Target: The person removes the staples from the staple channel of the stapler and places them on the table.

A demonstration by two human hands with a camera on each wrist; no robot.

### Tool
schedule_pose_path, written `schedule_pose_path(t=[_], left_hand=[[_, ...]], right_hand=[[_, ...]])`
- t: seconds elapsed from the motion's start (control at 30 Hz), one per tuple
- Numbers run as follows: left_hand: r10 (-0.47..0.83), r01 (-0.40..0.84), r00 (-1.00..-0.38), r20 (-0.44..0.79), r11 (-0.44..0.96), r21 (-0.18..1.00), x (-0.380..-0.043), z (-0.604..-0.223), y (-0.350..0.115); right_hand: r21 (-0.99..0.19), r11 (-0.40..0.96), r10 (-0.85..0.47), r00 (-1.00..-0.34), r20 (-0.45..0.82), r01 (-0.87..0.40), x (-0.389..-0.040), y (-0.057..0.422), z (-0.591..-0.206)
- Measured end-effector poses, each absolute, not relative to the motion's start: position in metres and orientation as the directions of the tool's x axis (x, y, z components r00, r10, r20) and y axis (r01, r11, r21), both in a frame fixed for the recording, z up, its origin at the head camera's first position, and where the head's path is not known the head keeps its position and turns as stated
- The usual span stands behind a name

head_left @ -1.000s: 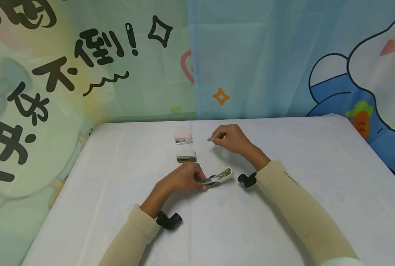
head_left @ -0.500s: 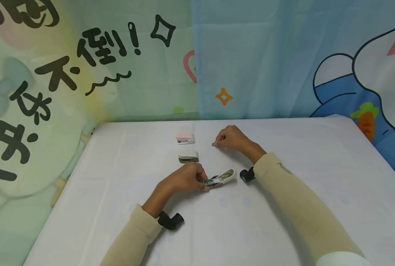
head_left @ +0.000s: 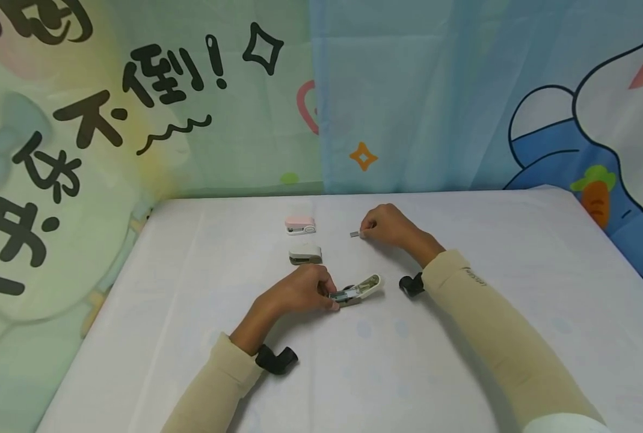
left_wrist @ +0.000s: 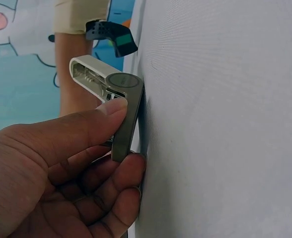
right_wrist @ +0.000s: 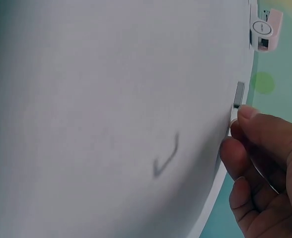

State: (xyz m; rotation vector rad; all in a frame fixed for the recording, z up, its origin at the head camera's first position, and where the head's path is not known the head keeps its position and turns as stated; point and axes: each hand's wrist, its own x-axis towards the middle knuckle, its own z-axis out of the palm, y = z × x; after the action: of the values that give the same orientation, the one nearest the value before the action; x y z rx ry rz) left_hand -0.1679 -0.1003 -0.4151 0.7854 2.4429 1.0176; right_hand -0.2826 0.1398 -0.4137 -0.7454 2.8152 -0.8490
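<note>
My left hand [head_left: 303, 288] grips an opened stapler [head_left: 356, 291] at its base, thumb on top and fingers below. The raised white arm of this stapler [left_wrist: 91, 74] leans back, baring the inner channel. At the far side of the table, my right hand [head_left: 390, 227] pinches the end of a short grey strip of staples [head_left: 354, 234] between thumb and fingertips. In the right wrist view the strip [right_wrist: 239, 94] sticks out past the thumb tip, low over the tabletop; whether it touches the cloth, I cannot tell.
A white stapler [head_left: 305, 254] lies just beyond my left hand. Behind it is a pink and white stapler [head_left: 300, 225]. A white cloth covers the table [head_left: 218, 252], and a printed curtain [head_left: 408, 120] hangs along its back edge.
My right hand has come down towards the table and shifted to the right, the strip of staples moving with it. My left hand and the opened stapler have stayed in place.
</note>
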Motion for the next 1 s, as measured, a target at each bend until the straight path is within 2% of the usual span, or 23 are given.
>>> schedule_pose_path(t=[0.2,0.4,0.63,0.77,0.87,1.0], left_hand=[[0.620,0.354,-0.775,-0.124,0.588,0.727,-0.167,-0.414,-0.100],[0.613,0.344,-0.779,-0.134,0.596,0.725,-0.167,-0.413,-0.099],[0.618,0.354,-0.776,-0.124,0.589,0.726,-0.167,-0.413,-0.098],[0.625,0.370,-0.773,-0.109,0.584,0.723,-0.168,-0.416,-0.098],[0.629,0.385,-0.772,-0.093,0.579,0.719,-0.168,-0.418,-0.097],[0.625,0.420,-0.780,-0.032,0.560,0.714,-0.170,-0.418,-0.093]], right_hand=[[-0.523,0.724,-0.491,-0.868,0.066,-0.450,-0.279,0.150,-0.413],[-0.610,0.652,-0.474,-0.870,0.137,-0.452,-0.271,0.151,-0.409],[-0.692,0.582,-0.456,-0.876,0.156,-0.426,-0.260,0.148,-0.398],[-0.690,0.536,-0.492,-0.844,0.214,-0.487,-0.248,0.147,-0.393],[-0.677,0.480,-0.559,-0.789,0.254,-0.558,-0.237,0.148,-0.391],[-0.707,0.434,-0.668,-0.726,0.163,-0.558,-0.222,0.155,-0.387]])
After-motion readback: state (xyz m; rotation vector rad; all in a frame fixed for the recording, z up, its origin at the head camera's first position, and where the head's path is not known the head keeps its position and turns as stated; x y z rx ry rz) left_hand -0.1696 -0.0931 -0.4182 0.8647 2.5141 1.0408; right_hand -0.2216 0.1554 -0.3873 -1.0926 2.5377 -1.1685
